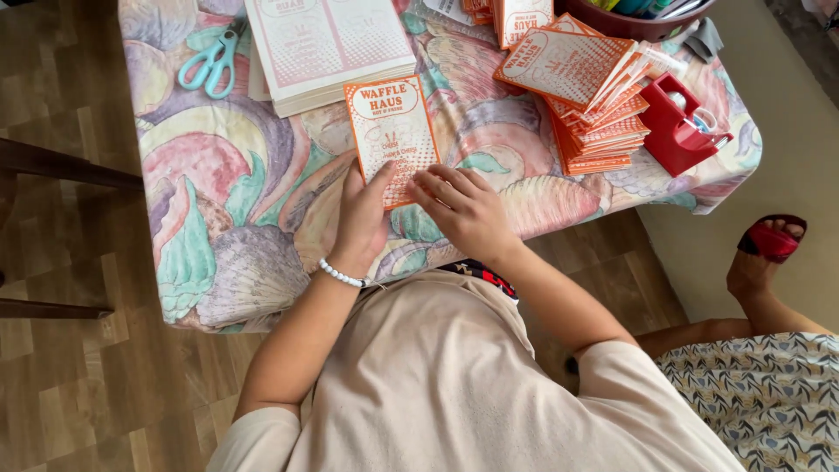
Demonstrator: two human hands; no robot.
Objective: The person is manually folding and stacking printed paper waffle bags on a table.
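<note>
Wood-pattern flooring surrounds the tabletop [253,218], which is covered with a pastel shell-print cloth. An orange-and-white paper bag [391,131] lies flat near the front edge. The left hand [363,218] rests on the bag's lower left corner, fingers [376,179] pressed together and extended. The right hand [463,208] presses on its lower right corner, fingers slightly spread. Teal scissors [212,61], a stack of printed sheets [328,44], a pile of finished bags [594,96] and a red tape dispenser [682,122] lie further back.
</note>
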